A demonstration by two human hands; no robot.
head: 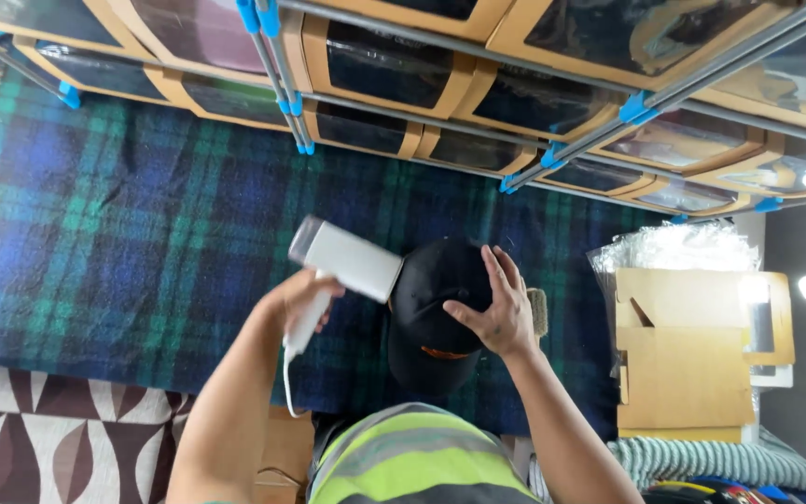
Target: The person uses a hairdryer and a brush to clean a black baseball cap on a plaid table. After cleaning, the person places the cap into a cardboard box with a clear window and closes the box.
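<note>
A black cap [426, 308] with a small orange mark lies on a blue and green plaid blanket [123, 243]. My right hand [496, 303] rests on top of the cap, fingers spread, pressing it down. My left hand [305, 303] grips the handle of a white handheld garment steamer [347, 261], whose head points at the cap's left side. A white cord hangs down from the steamer's handle. A small brush-like thing [539, 311] peeks out just right of my right hand.
Above the blanket stand metal racks [282, 84] with blue joints holding several tan boxes with dark windows. Flat cardboard pieces [683, 355] and clear plastic wrap [673, 247] sit at the right. A brown and white patterned mat [58, 429] lies at the lower left.
</note>
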